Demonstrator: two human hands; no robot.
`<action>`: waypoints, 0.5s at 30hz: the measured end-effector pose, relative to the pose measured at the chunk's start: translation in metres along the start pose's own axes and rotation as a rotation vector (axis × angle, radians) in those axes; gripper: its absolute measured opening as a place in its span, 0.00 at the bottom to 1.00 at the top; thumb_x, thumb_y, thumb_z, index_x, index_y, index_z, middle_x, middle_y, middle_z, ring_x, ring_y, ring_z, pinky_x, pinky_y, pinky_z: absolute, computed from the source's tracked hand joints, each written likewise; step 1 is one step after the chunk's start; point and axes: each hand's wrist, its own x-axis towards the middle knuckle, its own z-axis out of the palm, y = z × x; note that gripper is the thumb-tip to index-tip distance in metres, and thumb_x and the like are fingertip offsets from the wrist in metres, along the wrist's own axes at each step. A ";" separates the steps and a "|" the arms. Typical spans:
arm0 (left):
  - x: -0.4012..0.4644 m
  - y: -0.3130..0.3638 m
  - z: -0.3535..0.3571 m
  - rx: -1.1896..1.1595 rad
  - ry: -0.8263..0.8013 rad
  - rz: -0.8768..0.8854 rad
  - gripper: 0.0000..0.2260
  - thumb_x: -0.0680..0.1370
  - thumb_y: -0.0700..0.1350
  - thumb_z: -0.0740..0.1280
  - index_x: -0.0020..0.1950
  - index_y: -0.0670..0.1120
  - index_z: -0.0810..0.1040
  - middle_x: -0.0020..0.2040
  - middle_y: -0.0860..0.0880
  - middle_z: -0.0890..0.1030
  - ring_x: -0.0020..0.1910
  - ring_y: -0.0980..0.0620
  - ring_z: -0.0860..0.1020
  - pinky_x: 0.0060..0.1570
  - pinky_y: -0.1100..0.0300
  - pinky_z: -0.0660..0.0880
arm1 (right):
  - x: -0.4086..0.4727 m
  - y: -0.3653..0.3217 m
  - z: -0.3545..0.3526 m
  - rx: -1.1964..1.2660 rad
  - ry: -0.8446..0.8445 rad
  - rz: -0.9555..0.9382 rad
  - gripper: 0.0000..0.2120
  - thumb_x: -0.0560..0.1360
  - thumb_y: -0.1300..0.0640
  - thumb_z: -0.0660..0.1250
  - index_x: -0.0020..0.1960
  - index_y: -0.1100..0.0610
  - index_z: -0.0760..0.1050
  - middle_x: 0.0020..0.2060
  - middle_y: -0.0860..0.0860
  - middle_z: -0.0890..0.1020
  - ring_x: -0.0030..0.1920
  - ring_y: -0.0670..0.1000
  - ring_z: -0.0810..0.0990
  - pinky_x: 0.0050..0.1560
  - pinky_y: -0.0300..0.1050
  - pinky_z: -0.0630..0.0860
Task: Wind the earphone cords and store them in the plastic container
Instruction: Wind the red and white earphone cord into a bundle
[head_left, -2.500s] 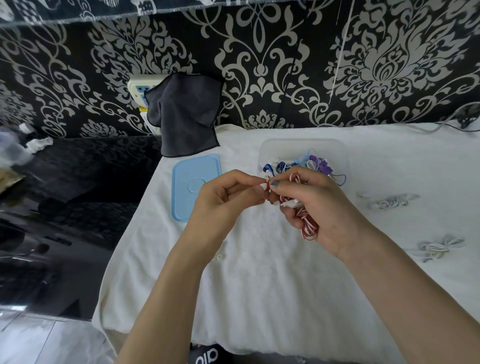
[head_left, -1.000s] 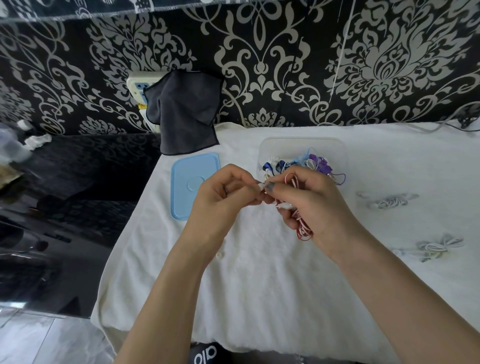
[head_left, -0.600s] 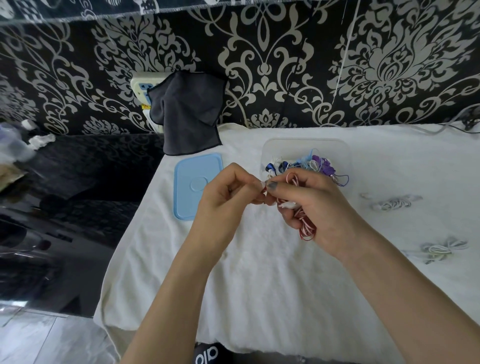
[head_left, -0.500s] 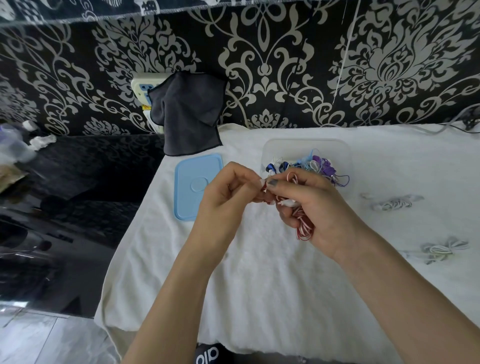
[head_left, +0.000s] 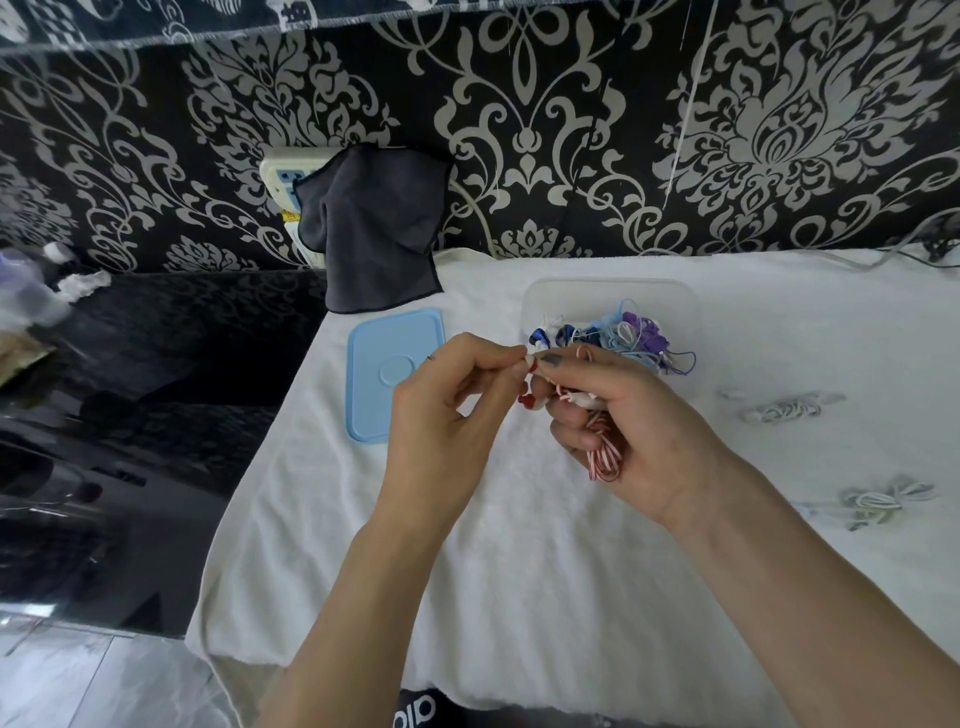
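A red-and-white earphone cord (head_left: 602, 454) is wound into a bundle inside my right hand (head_left: 631, 423), its loops hanging out below my fingers. My left hand (head_left: 449, 415) pinches the cord's end against my right thumb, and a red earbud (head_left: 527, 399) dangles between the hands. Just behind them stands the clear plastic container (head_left: 613, 293), holding several blue, purple and white wound earphones (head_left: 618, 335). Two white earphone bundles lie on the towel to the right, one nearer the container (head_left: 776, 410) and one nearer me (head_left: 878, 501).
The container's light-blue lid (head_left: 389, 374) lies flat to the left of the container. A white towel (head_left: 519, 561) covers the table. A dark grey cloth (head_left: 374, 228) hangs over a wall socket at the back. A glossy black surface (head_left: 156, 395) lies left of the towel.
Both hands have stayed together over the towel, turning slightly as they work the cord's end around the bundle. A red earbud now hangs out between them.
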 end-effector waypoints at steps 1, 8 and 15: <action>0.000 -0.001 0.000 0.016 -0.001 0.011 0.03 0.81 0.36 0.69 0.49 0.43 0.81 0.41 0.46 0.84 0.42 0.43 0.84 0.49 0.40 0.79 | -0.001 0.000 0.000 0.012 0.000 0.010 0.05 0.77 0.66 0.65 0.43 0.62 0.77 0.32 0.54 0.78 0.24 0.43 0.69 0.21 0.34 0.61; 0.001 -0.004 0.002 0.007 -0.035 0.042 0.03 0.81 0.35 0.68 0.51 0.40 0.81 0.41 0.45 0.82 0.41 0.43 0.82 0.48 0.48 0.79 | -0.003 0.000 -0.001 0.127 -0.060 0.054 0.03 0.70 0.64 0.69 0.43 0.63 0.78 0.33 0.54 0.77 0.25 0.43 0.67 0.20 0.32 0.60; 0.004 -0.002 -0.004 -0.113 -0.094 -0.046 0.04 0.79 0.33 0.67 0.47 0.41 0.80 0.41 0.45 0.83 0.42 0.41 0.83 0.50 0.47 0.80 | -0.003 0.000 -0.001 -0.104 -0.032 -0.054 0.05 0.77 0.65 0.67 0.46 0.65 0.81 0.37 0.60 0.74 0.27 0.46 0.67 0.23 0.35 0.61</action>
